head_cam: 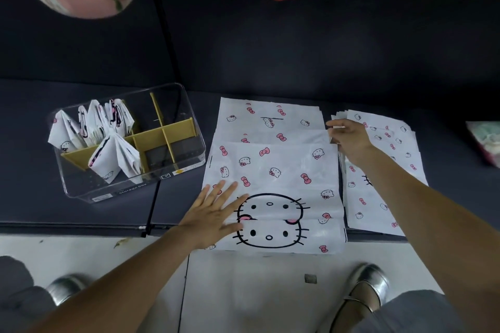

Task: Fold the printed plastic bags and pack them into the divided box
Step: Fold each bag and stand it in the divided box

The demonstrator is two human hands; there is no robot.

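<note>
Pressing our left hand (pixel 213 217) flat, fingers spread wide, on the lower left part of the top printed bag (pixel 273 194) at frame centre, we reach our right hand (pixel 349 138) to the bag's upper right corner, fingers loosely extended at the edge; we cannot tell whether they pinch it yet.

We judge the slick film the main risk: lifting that corner may drag up the sheets underneath, since the bag tops a loose stack (pixel 270 119) whose edges peek out above it. Its near edge overhangs the dark surface (pixel 81 213), so a tug could slide the pile floorward.

The bag looks thin, white and glossy, scattered with pink bows and small cat faces, a large mirrored cat face across its lower half. A second pile (pixel 389 170) lies at right. At left, the clear divided box (pixel 186 159) holds several folded bags (pixel 113 154) in its left compartments; the right ones look empty.
</note>
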